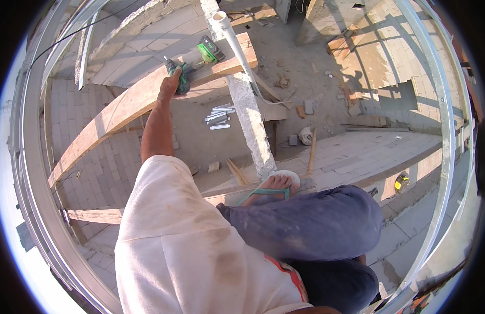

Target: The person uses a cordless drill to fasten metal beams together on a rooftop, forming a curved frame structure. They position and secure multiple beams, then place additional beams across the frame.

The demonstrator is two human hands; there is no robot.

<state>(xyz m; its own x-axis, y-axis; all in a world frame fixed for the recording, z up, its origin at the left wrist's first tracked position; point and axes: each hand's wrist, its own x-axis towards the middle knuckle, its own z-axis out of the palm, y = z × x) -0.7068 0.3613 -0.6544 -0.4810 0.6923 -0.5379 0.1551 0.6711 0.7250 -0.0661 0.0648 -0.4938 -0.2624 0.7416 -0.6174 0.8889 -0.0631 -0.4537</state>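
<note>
Seemingly, left hand [171, 82] clamped on green drill [183, 87], by curved wooden beam [114, 114]; littered floor [198, 149], block walls [106, 162]

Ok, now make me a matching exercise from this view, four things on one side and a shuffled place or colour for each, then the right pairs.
1. Drill
2. Tape measure
3. Silver metal pieces
4. Flip-flop

A. Worn on a foot
B. Yellow and black
C. In the left hand
D. Grouped on the ground

Pairs: 1-C, 2-B, 3-D, 4-A
</note>
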